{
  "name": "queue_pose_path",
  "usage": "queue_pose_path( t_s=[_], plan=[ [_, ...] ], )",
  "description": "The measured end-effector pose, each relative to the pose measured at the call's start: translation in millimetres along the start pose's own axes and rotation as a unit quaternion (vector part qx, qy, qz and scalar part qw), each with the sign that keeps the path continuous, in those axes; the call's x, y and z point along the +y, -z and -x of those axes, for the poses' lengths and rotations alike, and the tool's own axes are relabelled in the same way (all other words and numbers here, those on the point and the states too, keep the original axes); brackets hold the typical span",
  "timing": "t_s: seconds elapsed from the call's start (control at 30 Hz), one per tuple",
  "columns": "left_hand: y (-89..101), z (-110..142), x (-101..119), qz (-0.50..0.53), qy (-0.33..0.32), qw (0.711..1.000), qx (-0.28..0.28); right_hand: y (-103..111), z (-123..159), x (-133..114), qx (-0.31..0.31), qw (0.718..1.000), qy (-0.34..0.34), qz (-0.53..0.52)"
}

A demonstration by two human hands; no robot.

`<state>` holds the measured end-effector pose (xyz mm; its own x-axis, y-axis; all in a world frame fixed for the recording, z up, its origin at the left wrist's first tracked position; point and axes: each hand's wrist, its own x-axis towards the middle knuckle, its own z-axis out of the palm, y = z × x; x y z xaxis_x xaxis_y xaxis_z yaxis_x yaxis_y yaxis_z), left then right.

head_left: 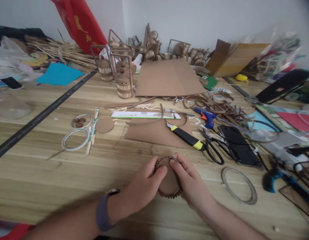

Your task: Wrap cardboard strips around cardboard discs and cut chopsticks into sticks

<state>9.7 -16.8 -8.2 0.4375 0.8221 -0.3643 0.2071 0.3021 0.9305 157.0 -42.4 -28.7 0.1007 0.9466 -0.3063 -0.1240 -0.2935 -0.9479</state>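
Observation:
Between my two hands is a round cardboard disc (169, 181) edged with a strip of corrugated cardboard, its ridges facing outward. My left hand (148, 181) grips its left rim, the thumb lying over the edge. On the right rim my right hand (188, 175) pinches the strip near the top with thumb and forefinger. Both hands hold it just above the wooden table. Beyond them lie a flat cardboard piece (154, 133), a black and yellow utility knife (185, 136) and black-handled scissors (211, 146).
A blue glue gun (206, 116) and a dark phone (239, 146) lie to the right, near a grey ring (239, 185). Leftward are tape rings (75, 149) and wrapped chopsticks (92, 131). Small lidded cardboard buckets (124, 86) stand behind, beside a large cardboard sheet (169, 78).

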Motion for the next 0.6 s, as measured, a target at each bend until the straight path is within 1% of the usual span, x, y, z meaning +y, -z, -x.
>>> queue_pose_path(
  t_s=[0.03, 0.07, 0.1, 0.13, 0.17, 0.2, 0.23, 0.27, 0.3, 0.37, 0.43, 0.5, 0.6],
  plan=[
    [1.0, -2, -1, 0.064, 0.025, 0.996, -0.050, 1, 0, -3, -0.006, 1.000, -0.002, 0.016],
    [2.1, -4, -3, 0.140, 0.059, 0.982, -0.112, 2, 1, -6, -0.015, 0.999, -0.003, 0.038],
    [3.2, -6, -5, 0.216, 0.097, 0.955, -0.178, 3, 1, -10, -0.028, 0.998, 0.000, 0.063],
    [4.2, -8, -8, 0.283, 0.136, 0.918, -0.241, 4, 2, -13, -0.040, 0.995, 0.008, 0.092],
    [5.1, -11, -11, 0.334, 0.168, 0.880, -0.292, 4, 3, -16, -0.050, 0.991, 0.023, 0.122],
    [5.6, -12, -13, 0.369, 0.192, 0.849, -0.326, 4, 4, -19, -0.056, 0.986, 0.042, 0.152],
    [6.0, -13, -14, 0.393, 0.208, 0.827, -0.344, 4, 5, -21, -0.060, 0.980, 0.063, 0.179],
    [6.1, -13, -14, 0.410, 0.218, 0.815, -0.347, 4, 5, -22, -0.062, 0.974, 0.080, 0.203],
    [6.0, -12, -14, 0.420, 0.227, 0.809, -0.343, 4, 6, -22, -0.067, 0.968, 0.091, 0.222],
    [5.2, -9, -10, 0.427, 0.246, 0.807, -0.326, 3, 7, -22, -0.079, 0.960, 0.100, 0.250],
    [3.7, -7, -7, 0.421, 0.253, 0.813, -0.313, 3, 8, -22, -0.091, 0.956, 0.103, 0.261],
    [1.8, -6, -5, 0.408, 0.248, 0.824, -0.306, 2, 10, -22, -0.099, 0.957, 0.100, 0.254],
    [-1.0, -7, -6, 0.396, 0.237, 0.835, -0.298, 2, 13, -22, -0.107, 0.966, 0.068, 0.226]
  ],
)
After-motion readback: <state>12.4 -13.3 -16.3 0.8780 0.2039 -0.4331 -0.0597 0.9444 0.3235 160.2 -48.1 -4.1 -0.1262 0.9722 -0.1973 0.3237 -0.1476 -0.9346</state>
